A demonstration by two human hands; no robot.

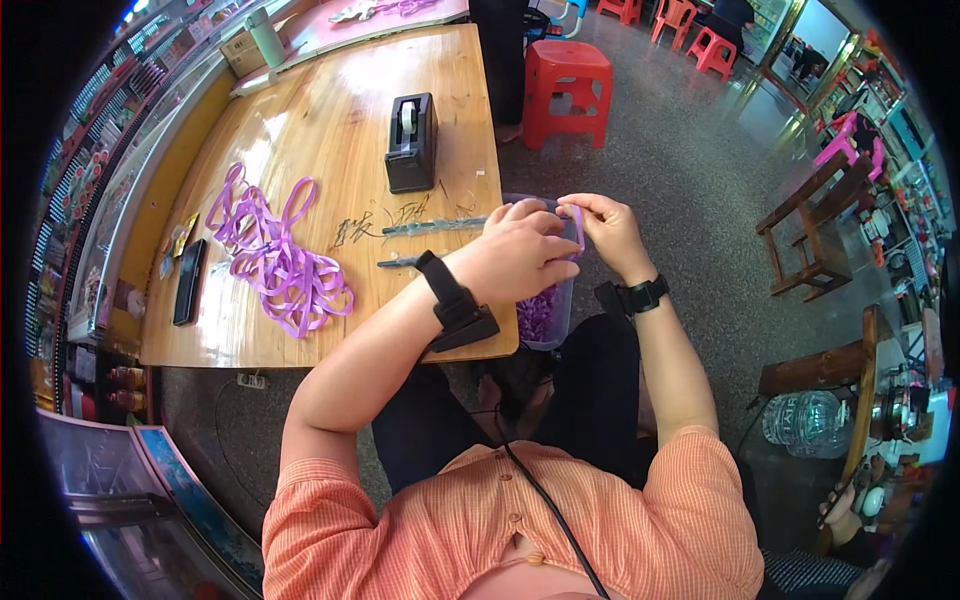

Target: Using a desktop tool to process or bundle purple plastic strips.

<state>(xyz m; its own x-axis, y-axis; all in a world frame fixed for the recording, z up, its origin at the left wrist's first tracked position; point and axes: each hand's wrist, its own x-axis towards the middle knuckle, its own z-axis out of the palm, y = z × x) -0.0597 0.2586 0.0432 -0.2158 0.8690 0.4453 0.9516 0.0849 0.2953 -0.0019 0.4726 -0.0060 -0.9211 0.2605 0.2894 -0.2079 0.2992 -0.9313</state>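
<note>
A short strip of purple ribbon [579, 228] stands between my two hands, over the table's right edge. My right hand [617, 238] pinches its upper end between thumb and fingers. My left hand [522, 255] reaches across from the table side with fingers bent, and its fingertips close on the strip's lower end; the exact grip is partly hidden. Below the hands sits a clear plastic bin [562, 325] holding many purple ribbon pieces [538, 316]. A long tangle of purple ribbon [285, 265] lies on the wooden table [330, 110], left of my left forearm.
A black tape dispenser [411, 145] stands mid-table. Near my left hand lie thin dark strands [357, 229] and a slim green-handled tool [405, 229]. A dark phone [190, 282] rests at the left edge. A red stool [568, 90] and a wooden chair [815, 235] stand beyond.
</note>
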